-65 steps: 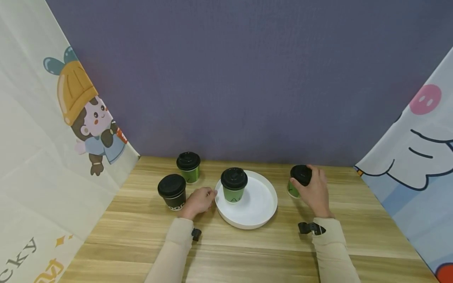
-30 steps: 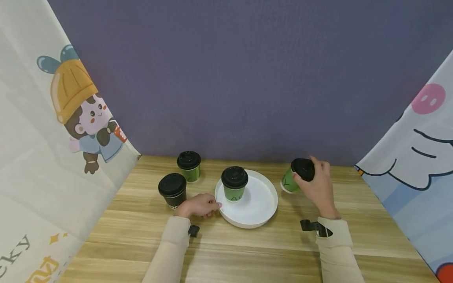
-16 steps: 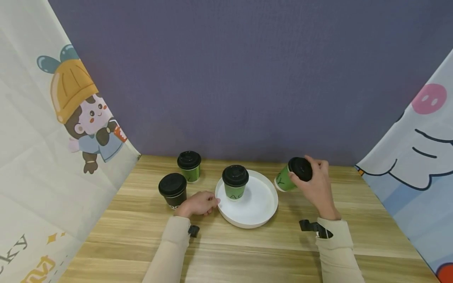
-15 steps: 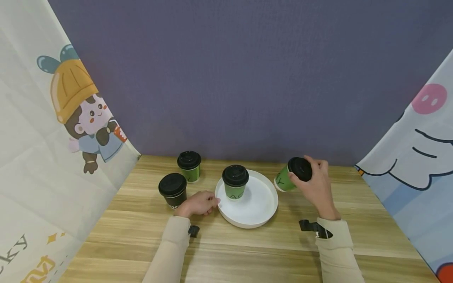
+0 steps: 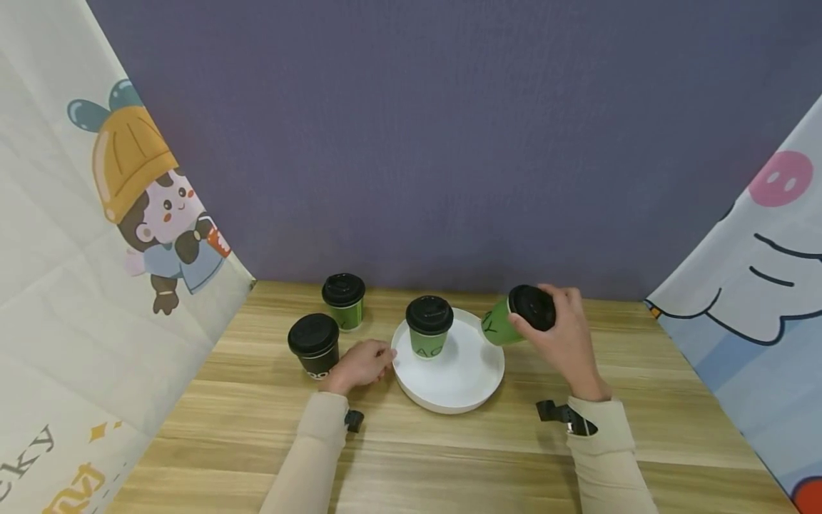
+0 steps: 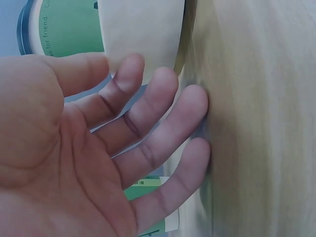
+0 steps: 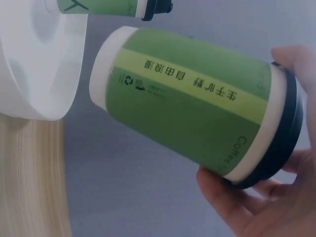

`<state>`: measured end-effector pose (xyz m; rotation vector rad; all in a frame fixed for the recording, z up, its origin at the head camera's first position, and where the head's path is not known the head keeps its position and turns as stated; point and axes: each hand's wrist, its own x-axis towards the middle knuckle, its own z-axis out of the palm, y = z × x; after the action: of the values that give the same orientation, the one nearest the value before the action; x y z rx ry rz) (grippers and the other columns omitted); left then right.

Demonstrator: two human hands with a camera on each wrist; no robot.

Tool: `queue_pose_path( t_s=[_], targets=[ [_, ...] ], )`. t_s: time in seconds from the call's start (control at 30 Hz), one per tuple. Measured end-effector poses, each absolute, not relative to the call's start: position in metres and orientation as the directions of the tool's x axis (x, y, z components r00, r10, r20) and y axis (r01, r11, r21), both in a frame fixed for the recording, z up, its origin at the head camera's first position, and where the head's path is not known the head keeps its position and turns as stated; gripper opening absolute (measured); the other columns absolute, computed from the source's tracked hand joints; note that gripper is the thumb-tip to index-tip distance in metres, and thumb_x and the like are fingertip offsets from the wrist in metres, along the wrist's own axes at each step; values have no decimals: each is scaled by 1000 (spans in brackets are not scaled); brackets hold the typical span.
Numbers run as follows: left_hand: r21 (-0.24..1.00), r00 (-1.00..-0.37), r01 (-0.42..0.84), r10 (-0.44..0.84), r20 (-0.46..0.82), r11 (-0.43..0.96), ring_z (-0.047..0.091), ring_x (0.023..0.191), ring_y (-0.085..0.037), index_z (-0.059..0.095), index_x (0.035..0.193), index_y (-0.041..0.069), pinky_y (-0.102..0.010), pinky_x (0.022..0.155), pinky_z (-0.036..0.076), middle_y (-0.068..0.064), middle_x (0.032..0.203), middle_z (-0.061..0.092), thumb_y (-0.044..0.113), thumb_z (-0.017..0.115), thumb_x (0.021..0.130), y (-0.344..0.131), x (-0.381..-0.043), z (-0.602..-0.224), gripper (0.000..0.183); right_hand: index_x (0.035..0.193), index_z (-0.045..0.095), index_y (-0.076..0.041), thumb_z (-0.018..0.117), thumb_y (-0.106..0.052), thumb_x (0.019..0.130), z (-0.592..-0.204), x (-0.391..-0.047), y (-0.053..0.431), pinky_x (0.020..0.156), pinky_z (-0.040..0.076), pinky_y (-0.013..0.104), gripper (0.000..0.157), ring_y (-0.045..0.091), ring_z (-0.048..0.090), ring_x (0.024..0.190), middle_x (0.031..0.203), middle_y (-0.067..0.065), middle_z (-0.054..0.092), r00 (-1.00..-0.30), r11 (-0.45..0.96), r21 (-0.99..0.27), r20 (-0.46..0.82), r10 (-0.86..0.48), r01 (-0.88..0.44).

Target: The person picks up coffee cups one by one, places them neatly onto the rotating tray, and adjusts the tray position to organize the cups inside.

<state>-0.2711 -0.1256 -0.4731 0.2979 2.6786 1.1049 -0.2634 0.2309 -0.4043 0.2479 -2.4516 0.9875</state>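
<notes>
My right hand grips a green paper coffee cup around its black lid. The cup is tilted, its white base pointing left above the right rim of the round white tray. In the right wrist view that base is raised clear of the tabletop. Another green lidded coffee cup stands upright on the tray's left part. My left hand is at the tray's left edge; in the left wrist view thumb and index tips meet the tray wall, other fingers loosely bent.
Left of the tray, a black lidded cup stands close behind my left wrist. A green lidded cup is farther back. A purple-grey wall panel closes off the back of the wooden table.
My right hand has lifted the green coffee cup, tipped it and carried it left to the tray's rim. My left hand has shifted slightly along the tray's edge.
</notes>
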Motion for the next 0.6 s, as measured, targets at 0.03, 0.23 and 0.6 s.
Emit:
queue_pose_path(
  t_s=[0.03,0.23,0.6],
  targets=[
    [711,-956,98,263,-126,696,48,49,-12,63,84,5,-26,50,41,-5,63,58,29,45,103,-125,-271,-474,36,138,48,-11,76,-47,79,-404,-263,230,82,42,56,75,35,51,100,121,19,43,-866,723,-597,501,-2,-347],
    [687,-971,105,223,-85,719,45,47,-13,62,84,5,-27,49,39,2,58,53,31,44,103,-124,-270,-474,37,138,49,-15,78,-50,75,-401,-260,220,89,43,56,78,32,51,107,123,12,44,-866,711,-581,494,-79,-397],
    [656,-935,90,290,-203,750,50,54,-15,63,84,7,-28,52,39,-8,68,62,37,52,99,-128,-259,-457,35,139,47,-20,78,-54,73,-401,-253,199,88,47,50,81,26,53,108,125,5,44,-840,705,-515,496,-219,-488]
  ],
)
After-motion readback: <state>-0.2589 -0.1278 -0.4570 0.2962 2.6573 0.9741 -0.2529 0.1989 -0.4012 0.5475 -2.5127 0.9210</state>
